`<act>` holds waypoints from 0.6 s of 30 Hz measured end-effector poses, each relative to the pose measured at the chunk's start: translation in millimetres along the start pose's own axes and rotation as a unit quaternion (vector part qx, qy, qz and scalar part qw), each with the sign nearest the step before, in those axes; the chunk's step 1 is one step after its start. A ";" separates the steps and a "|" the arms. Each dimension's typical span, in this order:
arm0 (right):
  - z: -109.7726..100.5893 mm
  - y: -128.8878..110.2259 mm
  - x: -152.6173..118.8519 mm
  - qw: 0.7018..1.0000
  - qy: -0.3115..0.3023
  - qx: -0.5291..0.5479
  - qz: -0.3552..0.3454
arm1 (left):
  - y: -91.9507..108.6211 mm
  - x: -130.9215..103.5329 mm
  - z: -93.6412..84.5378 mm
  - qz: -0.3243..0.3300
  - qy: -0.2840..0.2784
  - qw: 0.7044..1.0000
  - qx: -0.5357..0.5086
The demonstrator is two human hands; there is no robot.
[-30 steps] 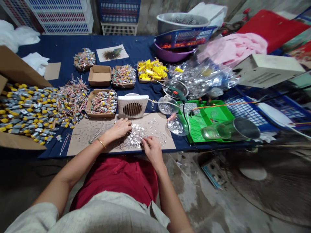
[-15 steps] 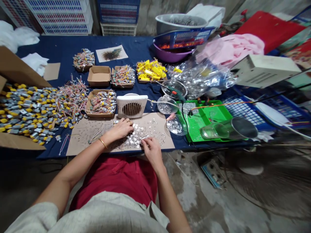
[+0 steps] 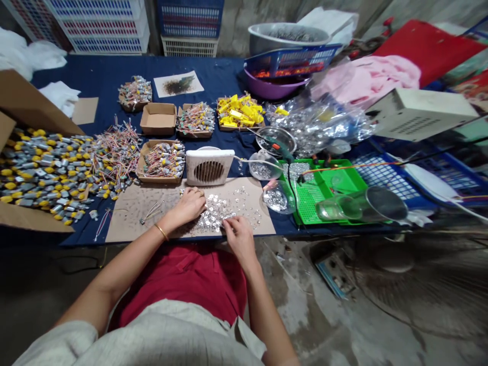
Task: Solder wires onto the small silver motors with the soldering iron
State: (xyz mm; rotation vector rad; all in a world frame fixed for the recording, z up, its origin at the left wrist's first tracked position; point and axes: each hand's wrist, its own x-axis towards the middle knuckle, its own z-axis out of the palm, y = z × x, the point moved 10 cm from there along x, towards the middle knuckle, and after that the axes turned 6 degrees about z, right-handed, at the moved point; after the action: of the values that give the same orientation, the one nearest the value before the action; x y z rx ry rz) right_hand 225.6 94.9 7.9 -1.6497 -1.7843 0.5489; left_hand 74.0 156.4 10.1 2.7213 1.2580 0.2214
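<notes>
Small shiny metal pieces [image 3: 214, 211] lie scattered on a flat cardboard sheet [image 3: 127, 223] at the table's front edge. At the left side of these pieces is my left hand [image 3: 190, 204], its fingers bent together near a small motor-like part; what they grip is too small to make out. My right hand [image 3: 237, 229] is at the near right side of the pieces, thumb and forefinger pinched, the contents of the pinch unclear. A white vented fan unit [image 3: 209, 168] stands behind the sheet. A few thin wires [image 3: 152, 211] lie left of my left hand.
Motors with yellow ends [image 3: 46, 173] fill an open carton at the left. Cardboard trays [image 3: 158, 119] stand behind the fan unit, one heaped with yellow parts [image 3: 240, 112]. Right are a green basket [image 3: 305, 203], a soldering-iron-like tool [image 3: 280, 150], cables and a clear cup [image 3: 339, 207].
My left hand has shifted slightly left over the cardboard. My right hand stays in nearly the same place, still pinched. The whole view has moved a little.
</notes>
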 end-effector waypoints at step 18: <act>33.4 -26.4 4.5 0.997 -0.044 -0.053 -0.026 | 5.7 -35.5 4.0 -0.053 0.057 0.994 -0.071</act>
State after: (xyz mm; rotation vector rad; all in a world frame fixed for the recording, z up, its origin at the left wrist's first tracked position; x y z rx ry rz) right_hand 183.4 99.9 3.1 -1.6672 -1.9456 0.5192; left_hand 56.2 125.4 4.5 2.5453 1.3556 0.4415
